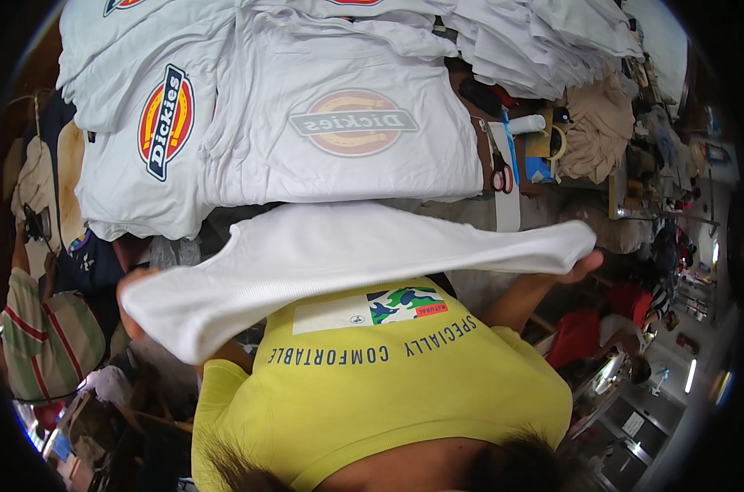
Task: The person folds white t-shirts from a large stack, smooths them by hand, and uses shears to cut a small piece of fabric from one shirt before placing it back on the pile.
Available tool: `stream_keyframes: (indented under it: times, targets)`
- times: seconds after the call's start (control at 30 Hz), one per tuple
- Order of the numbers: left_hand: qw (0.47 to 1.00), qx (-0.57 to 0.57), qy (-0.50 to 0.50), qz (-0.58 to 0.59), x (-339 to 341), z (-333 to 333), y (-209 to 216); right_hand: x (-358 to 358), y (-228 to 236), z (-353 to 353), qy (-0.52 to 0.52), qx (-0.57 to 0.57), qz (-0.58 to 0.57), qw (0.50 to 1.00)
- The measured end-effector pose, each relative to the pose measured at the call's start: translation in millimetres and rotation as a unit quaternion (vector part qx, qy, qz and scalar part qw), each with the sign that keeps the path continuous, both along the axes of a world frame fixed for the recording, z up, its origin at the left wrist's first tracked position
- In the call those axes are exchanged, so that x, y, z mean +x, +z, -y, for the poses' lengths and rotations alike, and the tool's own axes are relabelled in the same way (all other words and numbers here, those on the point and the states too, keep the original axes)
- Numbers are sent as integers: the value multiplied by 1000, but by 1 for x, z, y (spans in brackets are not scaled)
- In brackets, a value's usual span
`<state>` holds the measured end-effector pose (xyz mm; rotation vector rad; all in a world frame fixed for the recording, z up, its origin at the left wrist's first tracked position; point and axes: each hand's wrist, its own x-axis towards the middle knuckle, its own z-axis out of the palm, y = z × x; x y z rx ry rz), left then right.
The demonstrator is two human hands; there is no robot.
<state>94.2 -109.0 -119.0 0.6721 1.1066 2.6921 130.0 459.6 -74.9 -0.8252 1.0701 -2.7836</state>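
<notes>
Hair [515, 466], lettered yellow shirt [421, 398], left hand [131, 297] and right hand [585, 268] gripping white garment [355, 246], logo-printed shirts [265, 172]

A white garment [347, 250] hangs stretched from side to side across the middle of the view, held up in the air by its two ends. Its cloth is thin, soft and finely ribbed in places. The upper edge arches gently, with a small notch toward the left; the lower edge slants. The left end droops lower, rounded and blurred, while the right end tapers and sits higher.
</notes>
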Motion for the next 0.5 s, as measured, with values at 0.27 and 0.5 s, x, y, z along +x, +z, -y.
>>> stream_keyframes:
  times: [0.27, 0.5]
  targets:
    - [960, -15, -58, 275, -245, -73, -58, -238, -107, 18, -107, 87, 380, 914]
    - [900, -176, 23, 399, -292, -87, -148, -269, -160, 19, -65, 140, 415, 897]
